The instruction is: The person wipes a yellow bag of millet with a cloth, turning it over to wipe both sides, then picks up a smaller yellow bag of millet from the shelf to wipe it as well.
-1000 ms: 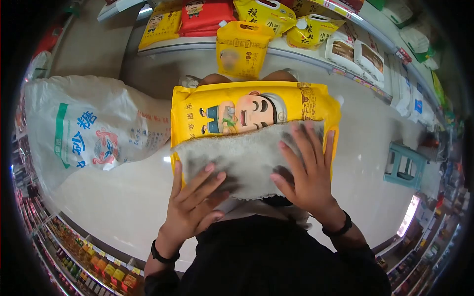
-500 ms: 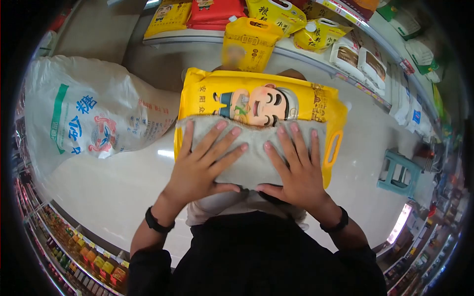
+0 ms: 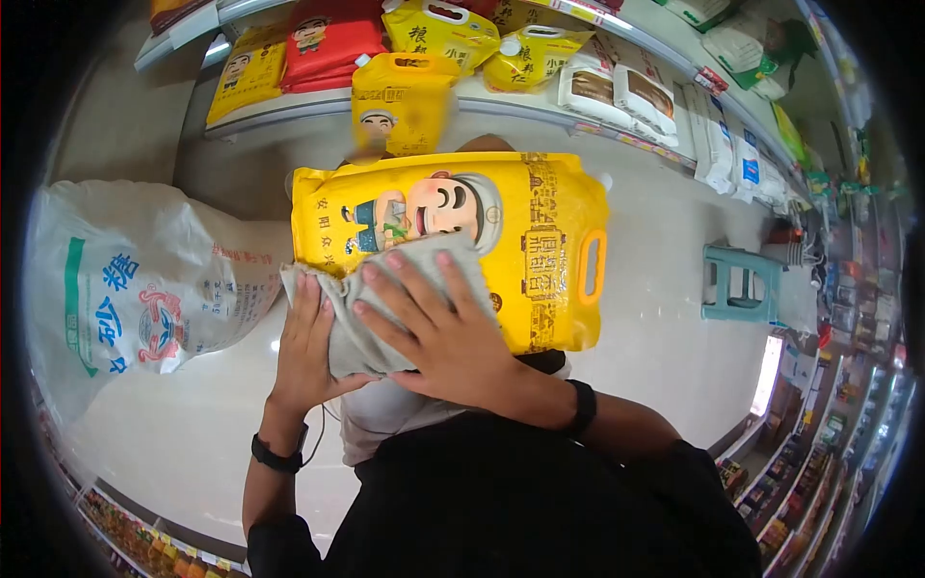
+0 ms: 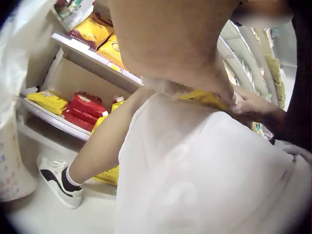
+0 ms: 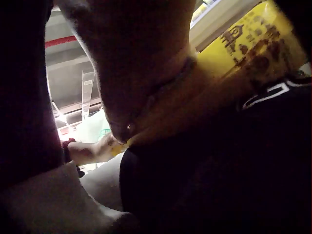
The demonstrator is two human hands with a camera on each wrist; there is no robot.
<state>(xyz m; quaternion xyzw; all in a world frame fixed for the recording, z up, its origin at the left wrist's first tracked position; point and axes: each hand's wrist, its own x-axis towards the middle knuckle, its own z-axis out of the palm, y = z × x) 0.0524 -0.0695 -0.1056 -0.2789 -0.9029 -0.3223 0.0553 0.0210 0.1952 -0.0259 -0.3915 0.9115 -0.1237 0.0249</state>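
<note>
A yellow bag with a cartoon figure lies across the person's lap in the head view. Over its left half is a grey cloth, bunched and folded. The left hand lies on the cloth's left edge, fingers straight and close together. Spread fingers of the right hand rest on the cloth's right part, over the bag's middle. Both thumbs are near the cloth's lower edge. In the right wrist view the bag's printed end shows beyond the dark forearm; the cloth cannot be made out there.
A large white sack stands at the left. Beyond the knees, a low shelf holds yellow, red and white bags, with another yellow bag upright before it. A teal stool is at the right. A shoe rests on the floor.
The right hand has moved left across the bag, and the cloth's right side has come with it, uncovering the bag's right half. The left fingers, spread before, are now close together.
</note>
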